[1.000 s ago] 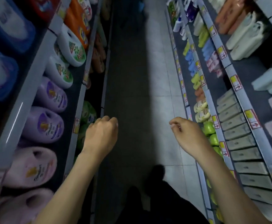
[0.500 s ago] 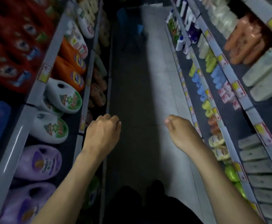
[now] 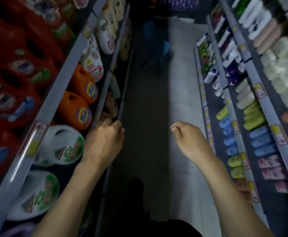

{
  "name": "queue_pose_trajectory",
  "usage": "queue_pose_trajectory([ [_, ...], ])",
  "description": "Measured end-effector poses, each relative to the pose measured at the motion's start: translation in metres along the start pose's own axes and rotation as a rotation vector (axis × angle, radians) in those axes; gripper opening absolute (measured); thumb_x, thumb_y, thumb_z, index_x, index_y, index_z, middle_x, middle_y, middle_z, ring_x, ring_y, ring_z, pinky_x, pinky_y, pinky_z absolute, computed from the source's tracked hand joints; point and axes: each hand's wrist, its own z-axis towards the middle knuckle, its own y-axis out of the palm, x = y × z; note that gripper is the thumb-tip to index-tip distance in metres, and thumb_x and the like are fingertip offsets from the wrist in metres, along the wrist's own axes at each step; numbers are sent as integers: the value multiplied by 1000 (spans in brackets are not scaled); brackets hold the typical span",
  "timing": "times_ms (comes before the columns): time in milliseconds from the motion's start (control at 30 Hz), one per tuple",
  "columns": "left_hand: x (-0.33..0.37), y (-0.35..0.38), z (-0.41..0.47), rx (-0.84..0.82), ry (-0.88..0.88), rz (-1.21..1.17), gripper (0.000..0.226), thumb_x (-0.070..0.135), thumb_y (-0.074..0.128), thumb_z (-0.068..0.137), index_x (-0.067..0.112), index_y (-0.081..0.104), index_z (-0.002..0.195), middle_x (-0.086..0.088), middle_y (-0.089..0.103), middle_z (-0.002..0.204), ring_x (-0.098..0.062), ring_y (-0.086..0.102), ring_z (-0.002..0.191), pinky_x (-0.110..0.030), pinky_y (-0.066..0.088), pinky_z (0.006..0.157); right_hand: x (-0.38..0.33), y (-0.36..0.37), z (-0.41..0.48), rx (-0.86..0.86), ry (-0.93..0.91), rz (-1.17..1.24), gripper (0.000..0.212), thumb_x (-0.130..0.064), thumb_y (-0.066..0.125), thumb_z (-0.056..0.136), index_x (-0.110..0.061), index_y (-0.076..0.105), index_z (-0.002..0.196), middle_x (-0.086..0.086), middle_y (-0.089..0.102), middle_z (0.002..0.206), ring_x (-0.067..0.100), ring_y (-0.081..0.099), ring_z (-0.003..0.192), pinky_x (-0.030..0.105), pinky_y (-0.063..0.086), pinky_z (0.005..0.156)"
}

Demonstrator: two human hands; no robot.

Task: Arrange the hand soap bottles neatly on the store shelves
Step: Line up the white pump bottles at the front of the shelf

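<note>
- The left hand [image 3: 104, 142] and right hand [image 3: 187, 141] hung loosely curled over the aisle floor [image 3: 157, 100], holding nothing, probably because the person was walking between shelves.
- The left shelf [image 3: 61, 82] held orange jugs [image 3: 81, 112] and white jugs [image 3: 63, 144].
- The hand soap bottles [image 3: 228, 132] were probably the small blue ones on the right shelf [image 3: 232, 115], but the labels were too blurred to confirm it.
</note>
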Motion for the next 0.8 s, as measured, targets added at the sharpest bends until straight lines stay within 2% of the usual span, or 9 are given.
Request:
queue_pose_trajectory([
  [133,3,-7,109,15,66,-5,16,22,50,93,15,62,85,-7,59,83,-29,58,78,-37,47,60,-8,-44,82,90,65,-10,53,-45,22,98,-15,65,93,7,66,95,29,62,92,40,51,80],
  [233,22,-8,184,30,152,13,18,26,48,95,17,63,94,-6,60,88,-27,59,82,-38,48,65,3,-70,129,157,152,27,39,-38,36,100,-15,62,83,6,61,86,29,59,86,36,45,73],
  [367,50,15,281,-6,261,37,22,26,45,96,16,64,93,-5,57,83,-27,58,79,-40,51,64,37,-86,198,170,223,76,38,-30,36,102,-7,66,101,15,64,101,34,60,97,41,48,84],
  [500,78,37,371,-41,309,55,23,30,44,96,18,63,100,-6,60,91,-27,58,85,-38,48,66,74,-101,283,188,247,100,30,-34,44,99,-13,62,88,12,62,91,34,60,92,37,47,76],
  [633,99,43,461,-52,295,112,24,26,43,97,16,64,94,-6,59,87,-27,60,82,-37,49,63,104,-129,374,129,216,136,34,-30,38,101,-11,65,103,15,63,102,34,59,97,39,48,82],
  [733,108,41,526,-43,250,85,23,29,46,95,17,65,103,-6,62,92,-27,60,85,-39,51,66,118,-150,445,105,200,160,33,-34,39,100,-13,64,99,11,61,95,31,59,91,37,48,78],
  [800,109,41,566,-26,222,90,19,22,50,95,14,67,98,-8,62,89,-29,61,82,-40,52,64,122,-164,489,94,184,170,33,-35,39,100,-13,63,96,11,62,95,30,60,90,39,49,79],
])
